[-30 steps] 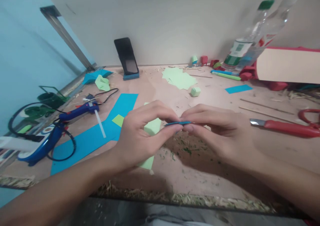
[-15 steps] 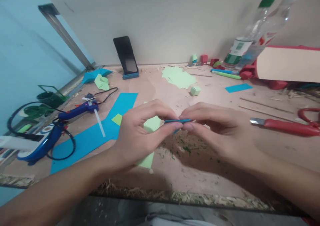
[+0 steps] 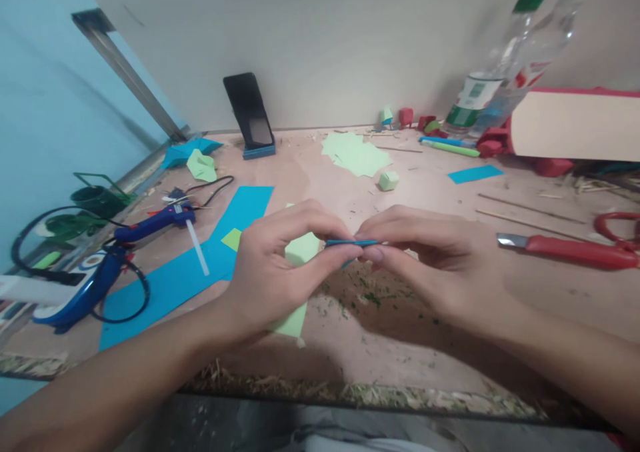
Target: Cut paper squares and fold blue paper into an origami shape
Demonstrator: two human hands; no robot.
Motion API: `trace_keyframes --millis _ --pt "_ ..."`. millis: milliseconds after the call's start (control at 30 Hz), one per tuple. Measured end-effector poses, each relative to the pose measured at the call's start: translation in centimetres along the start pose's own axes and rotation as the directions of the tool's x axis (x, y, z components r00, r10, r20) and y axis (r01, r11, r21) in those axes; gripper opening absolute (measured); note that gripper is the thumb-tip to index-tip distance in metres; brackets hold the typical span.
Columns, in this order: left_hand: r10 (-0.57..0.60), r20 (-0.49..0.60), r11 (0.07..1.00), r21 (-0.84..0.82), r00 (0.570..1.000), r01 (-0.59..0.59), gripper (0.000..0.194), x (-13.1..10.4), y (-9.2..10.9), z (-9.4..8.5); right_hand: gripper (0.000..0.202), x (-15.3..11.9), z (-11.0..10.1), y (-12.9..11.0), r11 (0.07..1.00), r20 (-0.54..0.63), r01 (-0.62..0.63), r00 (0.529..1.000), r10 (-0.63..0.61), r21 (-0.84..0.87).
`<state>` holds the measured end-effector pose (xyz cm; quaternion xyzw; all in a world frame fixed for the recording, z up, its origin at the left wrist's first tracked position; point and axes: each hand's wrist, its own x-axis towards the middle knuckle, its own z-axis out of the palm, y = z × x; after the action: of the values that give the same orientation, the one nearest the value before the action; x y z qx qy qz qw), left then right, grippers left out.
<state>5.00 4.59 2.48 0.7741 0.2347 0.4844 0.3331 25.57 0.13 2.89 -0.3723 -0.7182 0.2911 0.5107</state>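
A small piece of blue paper (image 3: 352, 243), seen nearly edge-on, is held level above the table. My left hand (image 3: 280, 265) is closed, pinching its left side between thumb and fingers. From the other side my right hand (image 3: 425, 259) pinches it the same way, so both thumbs almost meet under it. Most of the piece is covered by the fingertips. Beneath my left hand lie light green paper (image 3: 295, 315) and large blue paper strips (image 3: 165, 291), with a small yellow-green scrap (image 3: 231, 239) on the blue.
A blue glue gun (image 3: 155, 222) with its stick rests at left. A phone (image 3: 250, 109) stands at the back. Light green sheets (image 3: 355, 153) and a small green paper cube (image 3: 389, 181) lie mid-table. At right are a red-handled cutter (image 3: 575, 251) and bottles (image 3: 473, 102).
Both hands keep their pinch on the blue paper, with barely any movement of the fingers. The whole view has shifted very slightly.
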Motion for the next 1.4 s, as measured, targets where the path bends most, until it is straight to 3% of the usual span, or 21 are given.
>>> trace_keyframes --millis 267,567,1267,1400 --pt "0.027 0.034 1.000 -0.014 0.999 -0.026 0.014 0.06 -0.04 -0.15 0.018 0.02 -0.09 0.11 0.999 -0.014 0.001 1.000 -0.001 0.033" --pt "0.034 0.034 0.999 -0.024 0.999 -0.033 0.016 -0.04 -0.29 -0.24 0.012 -0.03 0.09 0.25 0.993 -0.065 -0.079 0.994 0.085 0.083" --pt "-0.044 0.041 0.998 -0.040 0.998 0.045 0.010 -0.22 -0.15 -0.18 0.008 -0.07 0.20 0.03 0.985 -0.090 -0.121 0.987 0.132 0.123" --pt "-0.119 -0.013 0.991 -0.058 0.993 0.118 0.007 -0.07 0.03 -0.01 0.004 -0.01 0.23 -0.07 0.974 -0.082 -0.187 0.977 0.198 0.130"
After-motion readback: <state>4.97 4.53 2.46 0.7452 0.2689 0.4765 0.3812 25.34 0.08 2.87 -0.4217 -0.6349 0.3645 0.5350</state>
